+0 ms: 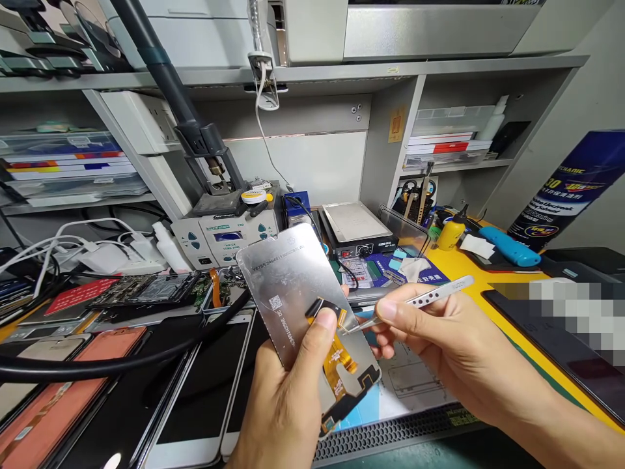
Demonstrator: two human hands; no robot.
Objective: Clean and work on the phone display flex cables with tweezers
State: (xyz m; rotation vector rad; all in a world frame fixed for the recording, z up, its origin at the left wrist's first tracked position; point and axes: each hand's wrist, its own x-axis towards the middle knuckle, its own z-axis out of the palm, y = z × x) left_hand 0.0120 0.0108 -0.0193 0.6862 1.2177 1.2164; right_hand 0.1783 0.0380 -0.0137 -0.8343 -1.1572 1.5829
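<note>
My left hand [293,391] grips a phone screen panel [293,280], its silvery back turned up toward me and tilted. The left thumb presses on an orange flex cable [336,365] that runs along the panel's lower part. In my right hand [430,332] a pair of metal tweezers [442,293] is pinched between thumb and fingers. The tweezer tips reach the flex cable's connector end beside the left thumb; whether they grip it I cannot tell. Most of the left fingers are hidden behind the panel.
Several phones and screens [195,391] lie at the left, crossed by a thick black hose [122,368]. Behind stand a soldering station [227,234] and a flat heating plate [359,225]. At right are a yellow bottle [452,231], a spray can [566,189] and a dark phone [551,345].
</note>
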